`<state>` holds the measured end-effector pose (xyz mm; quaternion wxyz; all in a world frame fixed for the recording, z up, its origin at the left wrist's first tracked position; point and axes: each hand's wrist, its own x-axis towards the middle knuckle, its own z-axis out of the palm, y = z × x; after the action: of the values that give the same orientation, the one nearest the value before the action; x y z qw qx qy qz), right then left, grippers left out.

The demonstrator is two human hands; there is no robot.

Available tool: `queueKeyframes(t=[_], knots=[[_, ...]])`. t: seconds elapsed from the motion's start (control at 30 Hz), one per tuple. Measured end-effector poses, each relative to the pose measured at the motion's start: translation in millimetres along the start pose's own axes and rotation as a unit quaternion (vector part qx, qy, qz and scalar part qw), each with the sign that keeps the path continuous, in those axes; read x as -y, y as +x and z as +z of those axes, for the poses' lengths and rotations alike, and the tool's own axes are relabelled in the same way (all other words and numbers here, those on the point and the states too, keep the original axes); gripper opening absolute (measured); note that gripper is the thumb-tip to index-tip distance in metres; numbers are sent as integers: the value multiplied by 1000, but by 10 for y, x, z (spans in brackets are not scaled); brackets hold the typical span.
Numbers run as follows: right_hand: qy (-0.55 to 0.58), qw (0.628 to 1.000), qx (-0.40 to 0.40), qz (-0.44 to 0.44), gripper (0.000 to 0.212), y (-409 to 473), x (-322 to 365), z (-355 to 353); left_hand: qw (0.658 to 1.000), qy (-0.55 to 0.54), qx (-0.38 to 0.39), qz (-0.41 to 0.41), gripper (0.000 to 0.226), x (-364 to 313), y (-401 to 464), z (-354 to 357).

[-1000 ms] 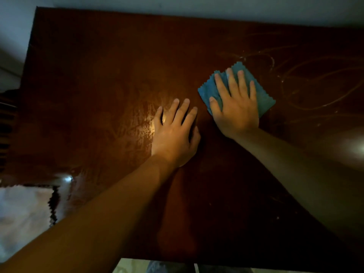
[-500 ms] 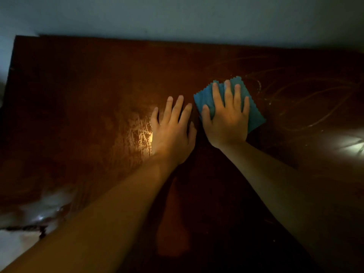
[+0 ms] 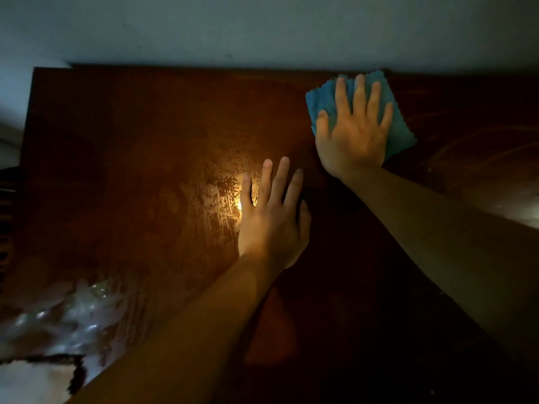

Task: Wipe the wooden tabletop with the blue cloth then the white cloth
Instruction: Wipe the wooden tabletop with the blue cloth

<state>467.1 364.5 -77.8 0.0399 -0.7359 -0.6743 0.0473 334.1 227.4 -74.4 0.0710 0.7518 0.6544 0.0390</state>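
At the tabletop's (image 3: 145,141) far edge, right hand (image 3: 354,135) presses the blue cloth (image 3: 399,132) flat-fingered; left hand (image 3: 272,220) rests flat.

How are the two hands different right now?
The right hand presses flat on the blue cloth; the left hand rests on the bare wooden tabletop. The right hand is far back by the table's rear edge; the left hand sits nearer the middle. Bright glare shines beside the left hand, none beside the right. Both lie flat with straight fingers.
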Motion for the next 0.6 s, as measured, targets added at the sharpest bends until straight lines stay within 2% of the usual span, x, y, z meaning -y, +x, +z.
queueKeyframes(t=[0.3,0.6], knots=[[-52,979,43,-193,62,126,248,-86,1000,-8,6,-6,59,-18,1,-5],[-26,961,79,-264,59,217,1169,41,999,-42,18,-6,57,-18,22,-38]])
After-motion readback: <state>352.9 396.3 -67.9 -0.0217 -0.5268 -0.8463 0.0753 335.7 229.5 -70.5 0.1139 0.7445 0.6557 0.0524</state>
